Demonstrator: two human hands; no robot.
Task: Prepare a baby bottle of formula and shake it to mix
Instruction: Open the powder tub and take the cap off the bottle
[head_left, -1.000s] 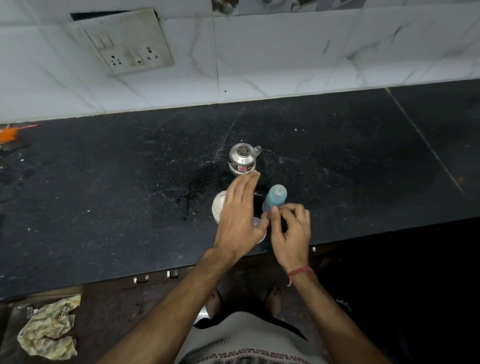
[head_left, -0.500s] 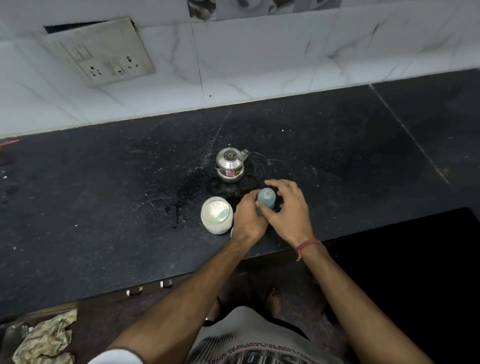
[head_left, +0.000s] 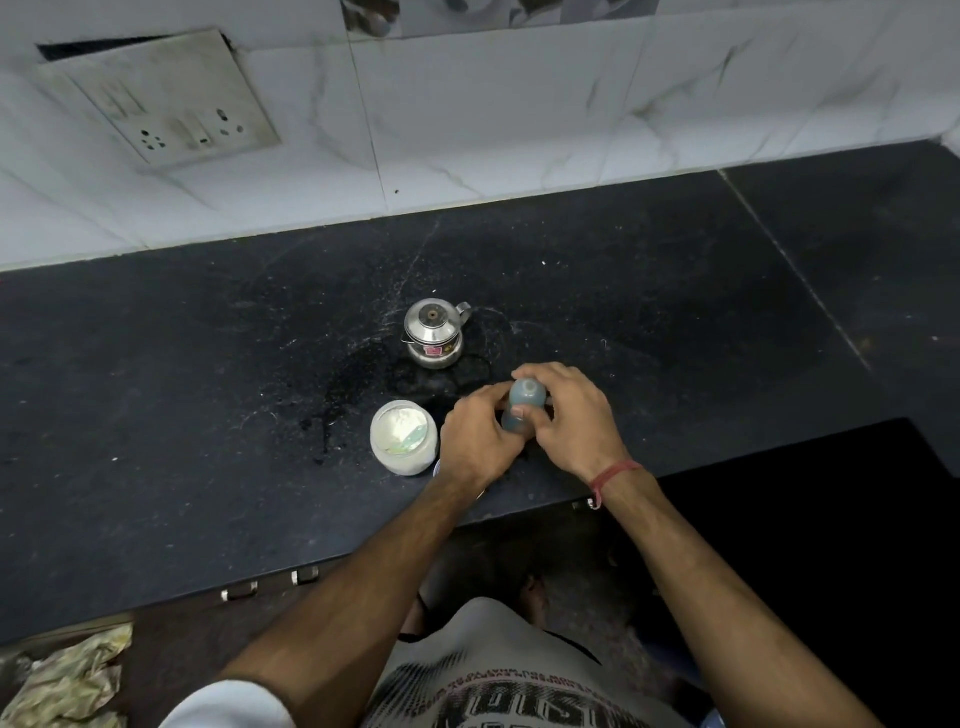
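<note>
Since the earlier frames the left hand (head_left: 480, 434), which a second ago hovered flat and open-fingered above the things, has come down and closed around the baby bottle (head_left: 522, 405); the right hand (head_left: 574, 415) has shifted from pinching low at the bottle's side to cupping over its top. The open jar (head_left: 404, 437), earlier hidden under the left palm, now shows fully.

The bottle is a small, rounded thing of pale blue, translucent plastic with a domed cap, standing near the front edge of the worktop (head_left: 208, 415). Both hands are grasping it: the left wraps the lower body from the jar's side, the right curls around the upper part, its thumb pressed on the front (whether the cap is being turned cannot be told). A red thread (head_left: 613, 475) circles the right wrist.

The jar, just left of the bottle, is a squat white cylinder holding white powder and something pale green in it. Behind the bottle, a little to the left, stands a small steel pot (head_left: 434, 335), shiny and round-bellied, with a lid, a knob and a spout. The worktop is dark speckled stone, dusted with white flecks and a wet dark patch left of the pot. Beyond the pot rises a white marbled tile wall (head_left: 519, 114).
</note>
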